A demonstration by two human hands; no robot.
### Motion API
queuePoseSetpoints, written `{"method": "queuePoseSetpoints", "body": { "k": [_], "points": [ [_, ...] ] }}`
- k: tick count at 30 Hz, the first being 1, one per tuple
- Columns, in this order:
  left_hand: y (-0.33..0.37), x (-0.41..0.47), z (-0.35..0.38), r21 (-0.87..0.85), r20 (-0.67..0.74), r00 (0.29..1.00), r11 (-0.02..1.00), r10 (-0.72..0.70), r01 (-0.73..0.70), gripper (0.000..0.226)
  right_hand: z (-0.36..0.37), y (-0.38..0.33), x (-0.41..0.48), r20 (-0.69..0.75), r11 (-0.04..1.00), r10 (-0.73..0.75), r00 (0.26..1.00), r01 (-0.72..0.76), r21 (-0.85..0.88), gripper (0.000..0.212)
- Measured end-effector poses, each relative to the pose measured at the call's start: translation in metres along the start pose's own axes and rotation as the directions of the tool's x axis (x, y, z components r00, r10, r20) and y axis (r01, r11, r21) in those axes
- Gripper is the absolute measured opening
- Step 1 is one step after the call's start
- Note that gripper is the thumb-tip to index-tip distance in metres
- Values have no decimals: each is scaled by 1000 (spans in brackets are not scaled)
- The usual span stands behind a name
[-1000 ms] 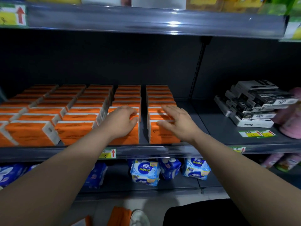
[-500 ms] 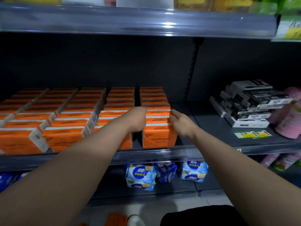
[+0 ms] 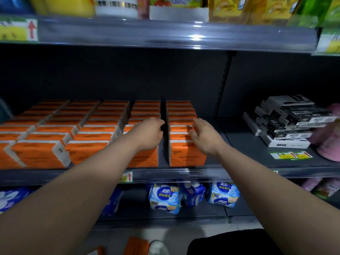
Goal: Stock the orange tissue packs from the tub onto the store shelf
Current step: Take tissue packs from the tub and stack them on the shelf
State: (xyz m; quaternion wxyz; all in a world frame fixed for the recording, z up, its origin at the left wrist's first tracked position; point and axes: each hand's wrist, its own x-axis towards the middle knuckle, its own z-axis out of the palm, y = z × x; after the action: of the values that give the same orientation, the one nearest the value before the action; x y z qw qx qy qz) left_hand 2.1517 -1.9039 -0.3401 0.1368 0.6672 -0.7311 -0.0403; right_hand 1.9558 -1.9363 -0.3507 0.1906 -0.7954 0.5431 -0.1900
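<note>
Several rows of orange tissue packs [image 3: 55,137] stand on the middle shelf [image 3: 248,144], filling its left half. My left hand [image 3: 149,134] rests on top of the second row from the right, fingers reaching toward the gap between rows. My right hand [image 3: 204,135] lies with straight fingers on the right side of the rightmost row [image 3: 185,153]. Neither hand grips a pack. More orange packs [image 3: 137,245] show at the bottom edge, near the floor.
Black-and-white boxes [image 3: 288,122] are stacked on the shelf's right part, with pink packs [image 3: 329,137] beside them. Blue-and-white packs [image 3: 163,197] sit on the shelf below. The upper shelf's rail [image 3: 176,34] overhangs. A white shoe [image 3: 158,248] shows on the floor.
Both hands slid farther back along the two right rows. The left hand moved from the front pack toward the gap; the right hand shifted to the row's right side.
</note>
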Motion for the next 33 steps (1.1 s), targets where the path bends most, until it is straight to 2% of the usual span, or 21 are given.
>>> {"method": "queuePoseSetpoints", "body": {
  "k": [7, 10, 13, 15, 19, 22, 24, 26, 28, 33],
  "points": [
    [-58, -87, -41, 78, -82, 994, 994, -70, 76, 34, 22, -82, -19, -34, 963, -265, 964, 262, -67, 51],
    [-97, -142, -53, 110, -96, 985, 982, -142, 153, 35, 52, -126, -32, 7, 924, -379, 926, 378, -60, 44],
    [-139, -205, -65, 72, -94, 959, 959, -267, 274, 30, 90, -172, -49, 81, 868, -491, 867, 495, -36, 40],
    [-167, -246, -67, 95, -65, 943, 939, -327, 332, 38, 120, -201, -59, 137, 831, -551, 823, 556, -2, 41],
    [-226, -320, -60, 119, -53, 860, 852, -507, 510, 29, 182, -257, -76, 233, 774, -628, 742, 626, 93, 38],
    [-265, -367, -49, 129, -34, 789, 780, -613, 612, 30, 229, -291, -90, 322, 748, -654, 684, 647, 146, 41],
    [-289, -393, -38, 132, 13, 745, 739, -667, 660, 32, 265, -310, -97, 375, 728, -676, 634, 651, 213, 36],
    [-311, -417, -24, 145, 57, 689, 689, -722, 710, 34, 297, -325, -103, 425, 738, -664, 615, 631, 241, 34],
    [-336, -437, -5, 148, 126, 644, 656, -755, 740, 36, 326, -337, -106, 456, 732, -665, 591, 636, 243, 39],
    [-379, -461, 54, 121, 405, 575, 665, -711, 737, 46, 400, -365, -106, 579, 719, -643, 502, 657, 228, 45]
  ]
}}
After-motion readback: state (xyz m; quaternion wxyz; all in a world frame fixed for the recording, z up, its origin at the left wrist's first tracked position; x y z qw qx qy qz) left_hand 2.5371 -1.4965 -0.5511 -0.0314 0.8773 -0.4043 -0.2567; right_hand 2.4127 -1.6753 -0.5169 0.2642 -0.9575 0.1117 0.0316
